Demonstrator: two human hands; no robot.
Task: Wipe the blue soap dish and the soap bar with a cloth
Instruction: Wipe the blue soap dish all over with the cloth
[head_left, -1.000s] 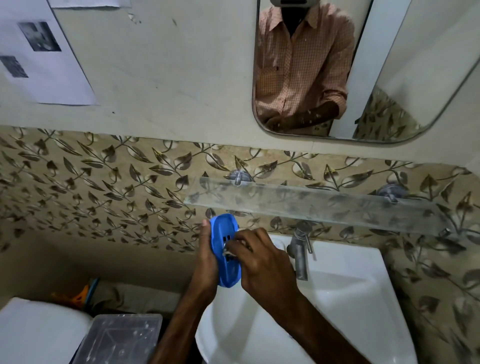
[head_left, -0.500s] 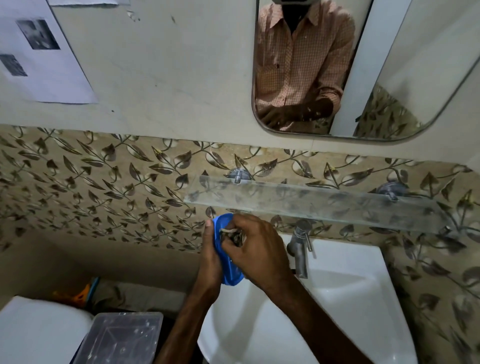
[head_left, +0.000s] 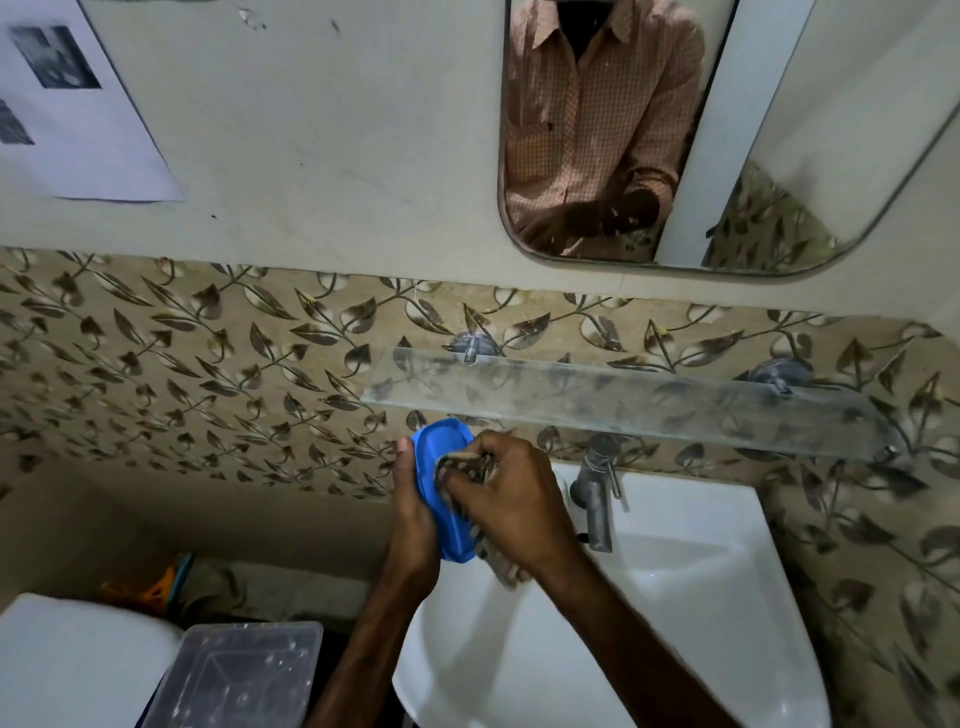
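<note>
My left hand (head_left: 413, 512) holds the blue soap dish (head_left: 445, 486) upright on its edge, above the left rim of the white sink (head_left: 675, 623). My right hand (head_left: 511, 506) presses a bunched patterned cloth (head_left: 470, 467) against the dish's right face. A tail of the cloth hangs below my right palm. My right hand hides much of the dish. No soap bar is visible.
A steel tap (head_left: 595, 493) stands just right of my hands. A dusty glass shelf (head_left: 623, 405) juts out directly above them. A mirror (head_left: 701, 130) hangs higher up. A clear plastic box (head_left: 234, 675) and a white object (head_left: 67, 665) sit at lower left.
The dish's slotted face, visible a second ago, is now mostly hidden by my right hand and the cloth. My right hand has slid down the dish since half a second ago.
</note>
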